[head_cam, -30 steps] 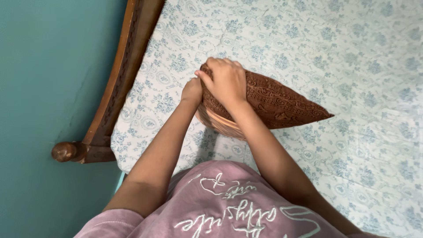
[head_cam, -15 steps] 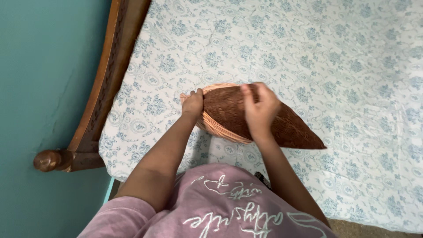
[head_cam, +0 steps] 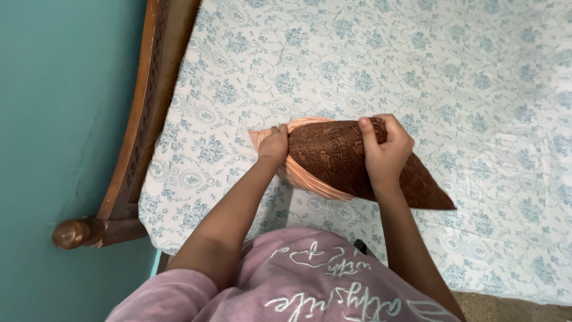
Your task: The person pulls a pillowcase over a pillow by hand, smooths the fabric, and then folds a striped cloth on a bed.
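**Head view: brown cover held over a peach cushion on the bed**

Head camera pictures show a brown cushion cover (head_cam: 351, 158) with a raised, embossed pattern, lying across the near part of the bed (head_cam: 417, 65). From its open left end a peach cushion (head_cam: 298, 173) with fine ribbed stripes is seen, partly outside the cover. The far right corner of the cover comes to a flat point on the sheet.

The left hand (head_cam: 274, 145) is closed on the left end, where the peach fabric and the edge of the cover meet. The right hand (head_cam: 386, 150) is closed over the top edge of the cover, near its middle.

For this step it is judged best that the cover edge is kept firmly pinched by both hands and the soft filling is moved evenly, so the corners are filled and the stiff fabric is not bunched.

The bed is covered by a white sheet with blue flowers. A carved wooden bed frame (head_cam: 146, 107) with a round knob runs along the left, beside a teal wall (head_cam: 59, 119). A mauve shirt (head_cam: 310, 280) is seen below.
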